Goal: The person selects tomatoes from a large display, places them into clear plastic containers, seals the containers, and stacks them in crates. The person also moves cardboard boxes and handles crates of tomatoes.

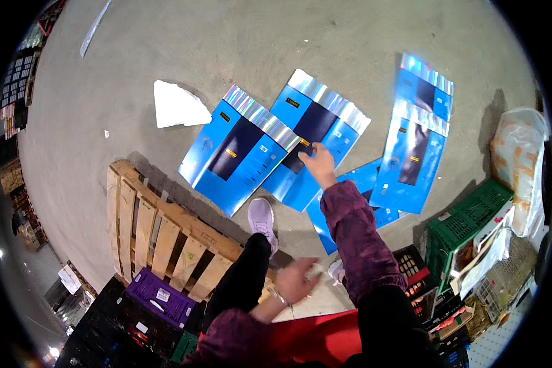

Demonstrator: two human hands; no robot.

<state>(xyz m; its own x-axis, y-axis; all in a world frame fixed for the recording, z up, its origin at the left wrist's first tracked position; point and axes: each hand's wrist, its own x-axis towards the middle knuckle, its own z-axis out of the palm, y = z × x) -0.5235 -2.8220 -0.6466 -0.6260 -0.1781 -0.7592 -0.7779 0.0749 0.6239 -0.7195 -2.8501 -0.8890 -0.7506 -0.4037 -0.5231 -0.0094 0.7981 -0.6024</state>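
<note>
My right hand [321,165] is over the middle blue printed sheet [290,184], with thumb and forefinger apart; I cannot tell if it touches. That sheet has a dark centre panel and a shiny silver band. Overlapping it on the left lies a similar blue sheet [253,186]. To the right, another blue sheet [434,170] overlaps a further one [407,85], while a blue sheet [322,230] lies partly beneath my right sleeve. My left hand [296,281] hangs near my legs, its fingers blurred around something pale that I cannot make out.
A wooden pallet [170,221] stands at left, above a purple crate [158,296]. At right are a green plastic crate [474,221], a plastic-wrapped bundle [517,161] and a wire basket [503,276]. A white torn sheet [177,106] lies on the concrete floor [239,41].
</note>
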